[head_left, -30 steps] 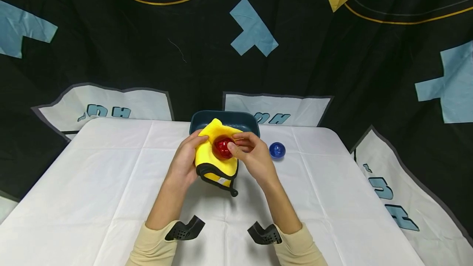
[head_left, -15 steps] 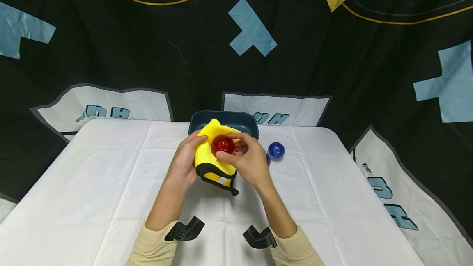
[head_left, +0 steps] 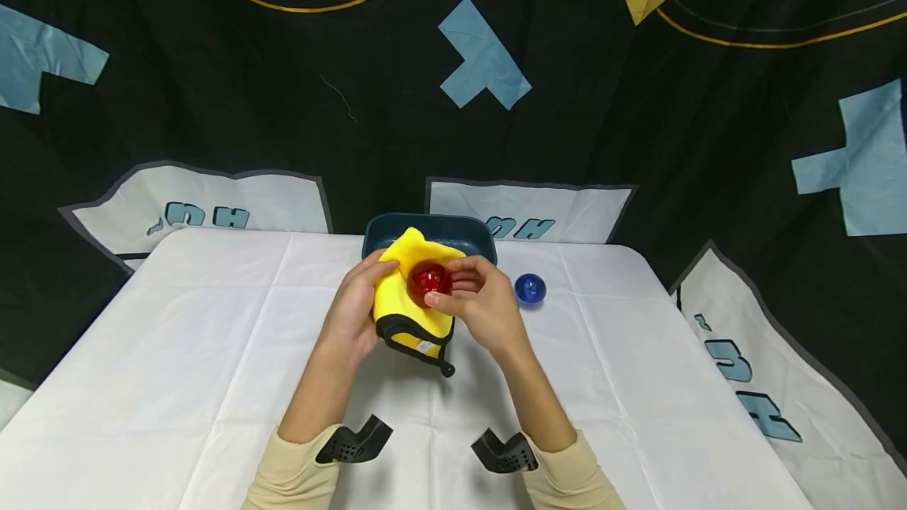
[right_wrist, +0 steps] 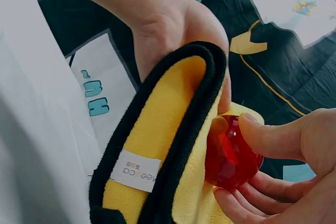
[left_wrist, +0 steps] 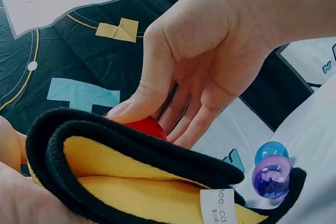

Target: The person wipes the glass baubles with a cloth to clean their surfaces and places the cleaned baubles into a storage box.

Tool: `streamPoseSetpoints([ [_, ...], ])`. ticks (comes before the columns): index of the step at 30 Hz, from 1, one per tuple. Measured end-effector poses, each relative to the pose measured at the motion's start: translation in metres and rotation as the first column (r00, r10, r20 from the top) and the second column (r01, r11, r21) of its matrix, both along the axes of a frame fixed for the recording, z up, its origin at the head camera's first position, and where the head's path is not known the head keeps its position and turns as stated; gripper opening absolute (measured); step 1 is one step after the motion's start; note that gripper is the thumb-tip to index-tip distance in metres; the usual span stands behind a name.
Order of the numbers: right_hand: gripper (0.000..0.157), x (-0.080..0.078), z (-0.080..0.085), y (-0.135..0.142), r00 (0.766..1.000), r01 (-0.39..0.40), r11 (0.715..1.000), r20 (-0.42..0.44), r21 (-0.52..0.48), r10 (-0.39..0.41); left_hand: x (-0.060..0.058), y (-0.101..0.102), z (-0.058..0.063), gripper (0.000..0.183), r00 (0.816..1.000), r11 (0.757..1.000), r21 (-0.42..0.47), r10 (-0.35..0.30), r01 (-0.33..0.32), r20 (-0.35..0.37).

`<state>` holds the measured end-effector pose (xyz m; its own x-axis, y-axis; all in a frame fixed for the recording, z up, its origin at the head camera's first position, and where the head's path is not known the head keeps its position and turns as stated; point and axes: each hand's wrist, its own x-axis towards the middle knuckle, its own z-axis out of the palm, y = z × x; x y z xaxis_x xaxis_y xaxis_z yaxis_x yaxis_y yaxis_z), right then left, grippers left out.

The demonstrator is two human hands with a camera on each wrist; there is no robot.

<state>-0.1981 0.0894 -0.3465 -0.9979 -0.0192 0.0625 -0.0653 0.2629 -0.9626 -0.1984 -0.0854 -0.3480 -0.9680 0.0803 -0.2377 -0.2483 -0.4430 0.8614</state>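
Observation:
My left hand (head_left: 352, 308) grips a folded yellow cloth (head_left: 397, 297) with black edging, lifted above the table. Against the cloth's right side lies a clear red ball (head_left: 429, 280). My right hand (head_left: 489, 301) holds that ball between thumb and fingers, as the right wrist view shows with the red ball (right_wrist: 233, 153) pressed to the yellow fabric. In the left wrist view the cloth (left_wrist: 142, 182) covers most of the ball, and its white label faces the camera.
A dark teal tub (head_left: 460, 230) stands behind the hands at the table's far edge. A clear blue ball (head_left: 530, 290) lies right of my right hand. Beside it is a purple ball (left_wrist: 271, 177), seen in the left wrist view. The table wears a white cover (head_left: 212, 384).
My right hand has shifted left over the red ball, then slightly back right. The purple ball's edge, visible half a second ago, is now almost hidden behind that hand. My left hand stays put.

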Motion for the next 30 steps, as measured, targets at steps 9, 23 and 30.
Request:
streamPoseSetpoints([
  [9,0.043,-0.002,-0.0014,0.0051,0.998,-0.069,0.997,0.009,-0.019,0.069,-0.0009,0.0007,-0.0018,0.05,1.0,1.0,0.006,-0.007,0.007,0.016],
  [23,0.035,-0.0047,-0.0011,0.0085,0.986,-0.14,0.99,0.09,-0.028,0.142,-0.0004,0.0012,-0.0013,0.052,1.0,1.0,0.012,-0.005,0.005,0.024],
  [30,0.039,-0.0056,-0.0016,0.0078,0.991,-0.114,0.989,0.065,-0.096,0.121,-0.001,0.0,-0.001,0.052,1.0,0.999,0.04,-0.004,0.003,0.02],
])
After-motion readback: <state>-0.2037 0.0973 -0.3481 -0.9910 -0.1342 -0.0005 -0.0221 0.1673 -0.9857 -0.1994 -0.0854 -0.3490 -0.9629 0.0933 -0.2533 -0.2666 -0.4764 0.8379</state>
